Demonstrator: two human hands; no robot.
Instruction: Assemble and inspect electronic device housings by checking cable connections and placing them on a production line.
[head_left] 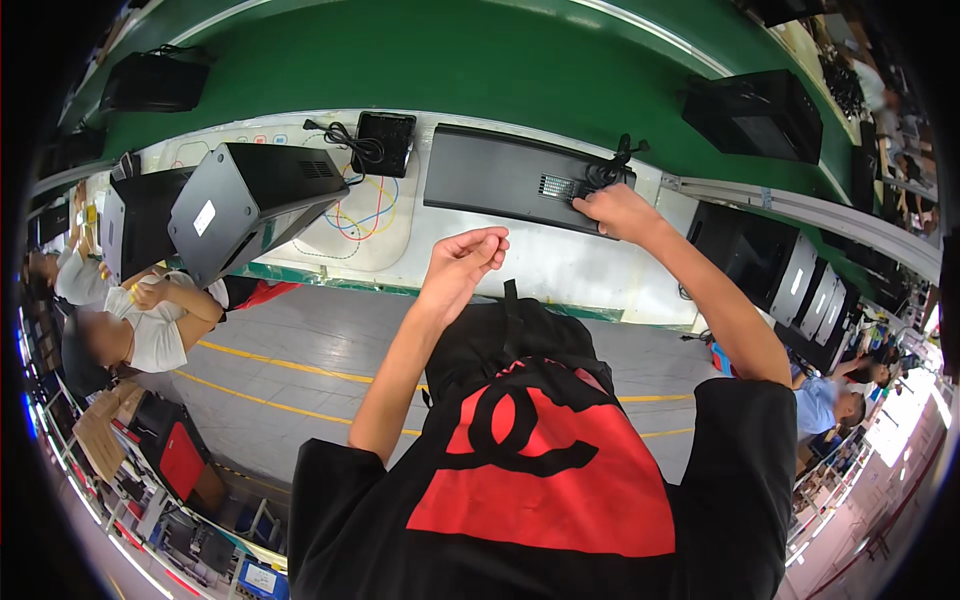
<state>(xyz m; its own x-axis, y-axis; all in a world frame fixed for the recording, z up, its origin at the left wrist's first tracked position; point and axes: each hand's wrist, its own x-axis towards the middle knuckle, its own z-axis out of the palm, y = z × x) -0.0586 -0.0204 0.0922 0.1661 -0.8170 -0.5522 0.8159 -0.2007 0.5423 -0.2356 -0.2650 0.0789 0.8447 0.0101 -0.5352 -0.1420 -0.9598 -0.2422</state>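
A long, flat black metal case (490, 172) lies on the white work surface in front of me. Near its right end are a slotted vent panel (558, 187) and a bundled black power cord (607, 172). My right hand (618, 212) is closed at that end of the case, fingertips curled down beside the vent and just below the cord. Whatever it pinches is hidden by the fingers. In the air before the case's near edge, my left hand (465, 262) has thumb and fingertips drawn together; anything between them is too small to make out.
Left of the case stand a black adapter-like box with a cord (384, 143) and a tilted black computer case (235, 205). More black cases (760, 262) stand at the right. A green belt (420, 65) runs behind, carrying dark units. A person (140, 320) works at the left.
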